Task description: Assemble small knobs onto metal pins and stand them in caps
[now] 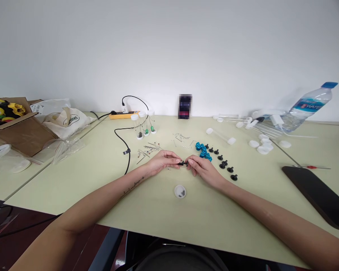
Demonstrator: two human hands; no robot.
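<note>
My left hand (pixel 164 162) and my right hand (pixel 203 168) meet over the middle of the table, fingers pinched on opposite ends of a small black plastic part (pixel 182 163). Fingertips cover much of it. A thin metal pin (pixel 168 168) shows just below my left fingers. In front of the hands lies a shallow white cap (pixel 180 192) with a few small grey pieces inside. Right of my right hand are blue knobbed pieces (pixel 203 151) and a row of black pegs with round flanges (pixel 220 157). Thin metal pins (pixel 147 150) lie scattered beyond my left wrist.
Capped clear tubes (pixel 146 126) stand behind the pins, near a black cable and an orange power strip (pixel 123 115). A phone-like screen (pixel 185 107) leans on the wall. White caps (pixel 263 144), a tilted water bottle (pixel 307 107) and a black slab (pixel 318 195) occupy the right; a cardboard box (pixel 25 131), the left.
</note>
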